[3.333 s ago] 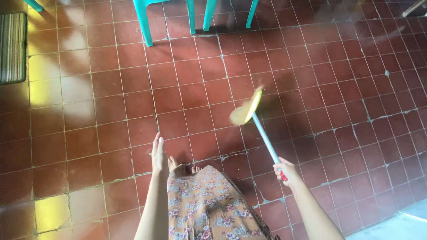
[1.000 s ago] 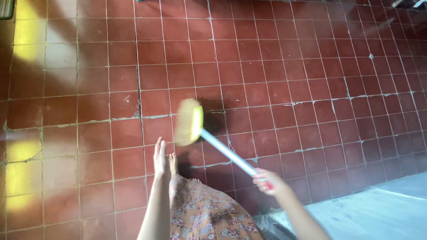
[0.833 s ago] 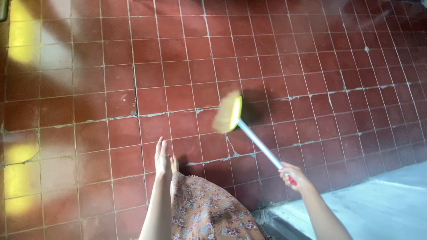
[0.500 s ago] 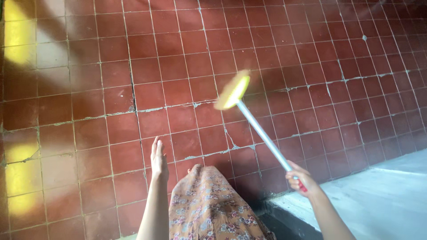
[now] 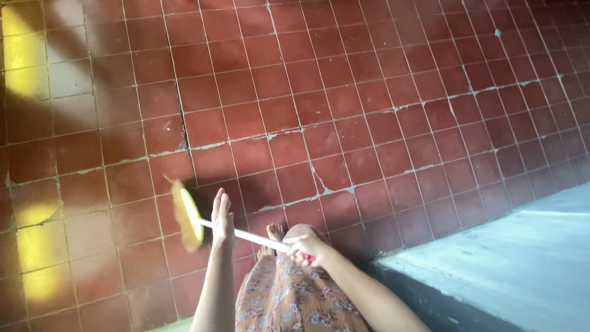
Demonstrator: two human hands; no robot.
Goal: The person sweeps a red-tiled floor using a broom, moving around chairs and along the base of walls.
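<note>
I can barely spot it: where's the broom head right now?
Lower left of the head view, the broom head sits over the red tiled floor, just left of the open left hand.

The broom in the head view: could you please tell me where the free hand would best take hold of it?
Probably on the bare pale shaft of the broom, between the right hand at the red grip and the yellow head. The shaft lies nearly level, crossing behind the open left hand, so its fingers could close from above.

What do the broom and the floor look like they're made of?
Broom: yellowish bristle head, blurred, maybe plastic or straw; pale smooth shaft, probably metal or plastic, held at its red grip by the right hand. Floor: dull red square tiles, likely clay or cement, with cracked pale joints.
</note>
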